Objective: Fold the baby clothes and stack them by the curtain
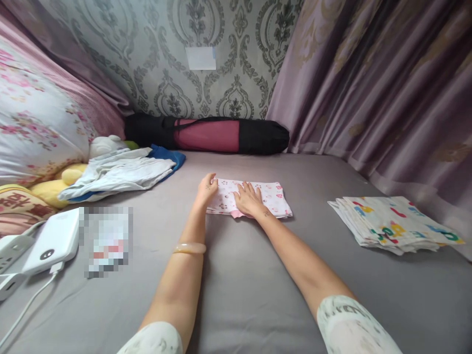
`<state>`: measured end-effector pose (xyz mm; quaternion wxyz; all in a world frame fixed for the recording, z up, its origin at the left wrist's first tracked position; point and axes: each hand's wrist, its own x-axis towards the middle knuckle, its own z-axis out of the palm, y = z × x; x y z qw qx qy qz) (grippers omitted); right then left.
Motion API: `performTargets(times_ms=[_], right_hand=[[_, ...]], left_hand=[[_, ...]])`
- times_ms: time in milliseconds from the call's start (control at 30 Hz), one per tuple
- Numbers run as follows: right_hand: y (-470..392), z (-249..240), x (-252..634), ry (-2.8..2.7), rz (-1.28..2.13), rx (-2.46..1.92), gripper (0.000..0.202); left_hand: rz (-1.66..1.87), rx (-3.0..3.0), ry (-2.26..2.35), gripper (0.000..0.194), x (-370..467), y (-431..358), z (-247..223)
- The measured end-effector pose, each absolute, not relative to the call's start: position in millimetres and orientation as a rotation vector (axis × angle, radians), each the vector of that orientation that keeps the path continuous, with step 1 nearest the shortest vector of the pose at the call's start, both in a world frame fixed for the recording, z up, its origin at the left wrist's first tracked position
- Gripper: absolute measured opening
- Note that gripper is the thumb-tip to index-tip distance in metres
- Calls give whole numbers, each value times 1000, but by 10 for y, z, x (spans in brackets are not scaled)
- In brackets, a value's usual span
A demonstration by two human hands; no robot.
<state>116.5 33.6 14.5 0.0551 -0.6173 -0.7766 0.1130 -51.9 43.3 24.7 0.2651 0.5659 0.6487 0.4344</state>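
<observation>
A folded white garment (275, 196) with a pink and red print lies flat on the bed in front of me, a bit of pink trim showing at its near edge. My left hand (209, 189) is at its left end, fingers curled in around the edge; the fingertips are partly hidden. Spread flat across the middle of the cloth, my right hand (249, 199) presses on top with its fingers apart. A pale bangle (189, 248) circles my left forearm.
Folded cloths with colourful letters (396, 221) are stacked at right. On the left lie pale clothes (125, 169), a white power bank (55, 241) with a cable, a power strip (13, 250) and a blurred-out item (108, 241). A long black-and-red bag (206, 134) lies along the wall.
</observation>
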Motion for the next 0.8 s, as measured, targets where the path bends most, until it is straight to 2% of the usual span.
performTargets(times_ms=[167, 367, 533, 800], right_hand=[[357, 235, 949, -2347, 382, -1839, 61], [327, 126, 818, -2341, 335, -1837, 59], [326, 238, 722, -2333, 372, -1847, 57], [304, 199, 531, -2357, 400, -1811, 56]], left_hand=[[1435, 1193, 1647, 34, -663, 463, 197], [1504, 840, 1554, 28, -748, 450, 199], [1550, 615, 1488, 21, -729, 456, 235], [1570, 473, 1484, 29, -820, 472, 226]])
